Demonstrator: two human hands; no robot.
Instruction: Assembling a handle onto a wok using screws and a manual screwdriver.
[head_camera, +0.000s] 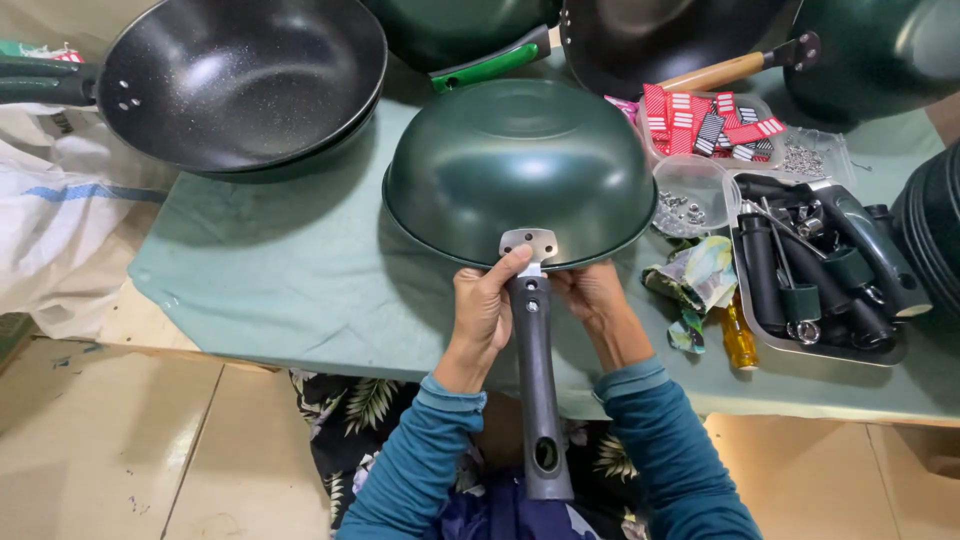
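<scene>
Soft, even light from overhead; sharp picture

Pale glare streaks the upturned dark green metal wok (520, 165); faint shadows fall on the green table cover (290, 270); the picture's edges bow outward.

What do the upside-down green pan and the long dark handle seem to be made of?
The green pan looks like metal with a smooth, semi-gloss green coating: soft highlights spread over its dome. The handle looks like dark matte plastic, though this is not certain; it gives almost no shine. The bracket at its top looks like bare, silvery metal. Both hands hold near that joint.
</scene>
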